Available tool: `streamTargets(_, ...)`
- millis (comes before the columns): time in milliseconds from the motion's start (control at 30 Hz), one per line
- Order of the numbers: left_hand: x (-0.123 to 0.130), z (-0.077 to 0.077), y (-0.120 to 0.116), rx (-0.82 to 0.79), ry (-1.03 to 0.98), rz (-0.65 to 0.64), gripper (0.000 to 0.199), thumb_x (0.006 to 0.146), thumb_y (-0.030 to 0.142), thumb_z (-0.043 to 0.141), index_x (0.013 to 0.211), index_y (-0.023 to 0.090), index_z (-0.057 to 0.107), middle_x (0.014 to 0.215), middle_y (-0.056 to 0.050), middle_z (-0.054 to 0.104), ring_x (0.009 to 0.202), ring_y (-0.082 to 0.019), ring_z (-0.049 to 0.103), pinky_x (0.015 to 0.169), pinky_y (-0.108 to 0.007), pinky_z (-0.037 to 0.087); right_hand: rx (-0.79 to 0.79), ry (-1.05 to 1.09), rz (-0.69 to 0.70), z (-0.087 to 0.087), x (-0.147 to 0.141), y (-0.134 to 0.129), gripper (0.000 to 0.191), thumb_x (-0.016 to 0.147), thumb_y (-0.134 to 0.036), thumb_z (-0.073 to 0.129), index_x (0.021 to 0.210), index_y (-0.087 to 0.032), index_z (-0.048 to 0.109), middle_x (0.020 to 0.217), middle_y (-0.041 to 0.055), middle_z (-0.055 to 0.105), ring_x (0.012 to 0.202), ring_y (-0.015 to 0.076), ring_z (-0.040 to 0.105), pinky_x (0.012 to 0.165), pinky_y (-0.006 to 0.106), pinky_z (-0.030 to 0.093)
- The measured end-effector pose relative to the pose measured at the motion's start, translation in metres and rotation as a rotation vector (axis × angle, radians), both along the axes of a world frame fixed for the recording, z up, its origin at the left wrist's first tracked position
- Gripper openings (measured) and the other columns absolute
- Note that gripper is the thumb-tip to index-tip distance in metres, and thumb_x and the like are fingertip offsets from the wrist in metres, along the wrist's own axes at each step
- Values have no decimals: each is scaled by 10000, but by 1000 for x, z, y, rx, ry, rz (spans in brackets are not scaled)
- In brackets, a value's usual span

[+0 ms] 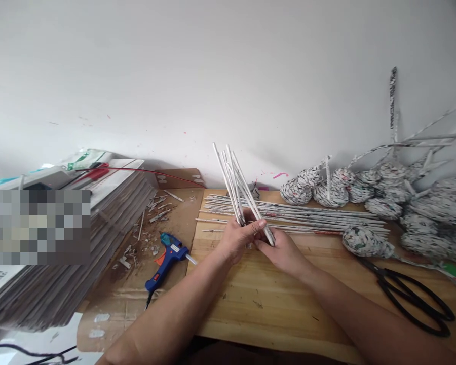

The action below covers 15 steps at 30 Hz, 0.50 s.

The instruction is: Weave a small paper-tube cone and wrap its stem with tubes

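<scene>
Several thin rolled paper sticks (pixel 233 182) stand tilted up and to the left from my hands, fanning out at their tops. My left hand (pixel 238 237) is closed round their lower part, thumb pointing right. Around the bottom ends on the right, the fingers of my right hand (pixel 275 248) are closed too. Both hands meet above the wooden table. Just behind them lies a row of long newspaper sticks (pixel 304 215), spread flat from left to right. Part of that row is hidden by my hands.
A blue glue gun (pixel 167 263) lies on cardboard (pixel 137 284) with paper scraps. Tall stacked paper (pixel 79 243) stands at left. Woven newspaper bulbs (pixel 330 192) fill the right back of the wooden table (pixel 273 314). Black-handled scissors (pixel 414 299) lie at right. A wall rises behind.
</scene>
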<state>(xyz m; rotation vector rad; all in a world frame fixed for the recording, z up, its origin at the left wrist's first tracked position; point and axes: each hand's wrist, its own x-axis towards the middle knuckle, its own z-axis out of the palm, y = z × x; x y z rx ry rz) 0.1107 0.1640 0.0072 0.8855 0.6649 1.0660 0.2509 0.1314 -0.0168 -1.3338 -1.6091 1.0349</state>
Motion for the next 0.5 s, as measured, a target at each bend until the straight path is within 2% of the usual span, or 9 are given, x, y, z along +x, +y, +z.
streamTargets(167, 2, -7, 5, -110, -7, 63, 363, 624, 337, 865, 791, 106, 641, 573, 52, 477, 410, -7, 318, 409, -188, 201, 2, 57, 69, -3, -1, -3, 154, 865, -344, 618, 912, -198, 616, 856, 20, 675, 783, 179, 623, 713, 303, 484)
streamTargets(233, 0, -9, 9, -132, -34, 65, 357, 620, 335, 865, 770, 110, 632, 570, 51, 476, 405, -4, 303, 404, -185, 184, -43, 101, 80, -4, 0, -3, 248, 890, -422, 599, 1005, -203, 610, 863, 16, 665, 692, 147, 613, 620, 273, 482)
streamTargets(333, -5, -8, 16, -128, -55, 115, 361, 597, 321, 879, 748, 112, 626, 585, 38, 487, 444, -13, 341, 397, -173, 165, -180, 175, 75, -3, 3, -2, 393, 894, -557, 550, 1055, -199, 569, 837, 5, 633, 480, 86, 529, 407, 222, 384)
streamTargets(500, -17, 2, 27, -121, -78, 260, 399, 532, 300, 908, 723, 127, 604, 616, 34, 497, 512, -30, 411, 389, -149, 169, -273, 198, 131, 1, 8, 0, 504, 890, -626, 504, 1040, -157, 609, 851, 34, 648, 467, 68, 561, 365, 181, 382)
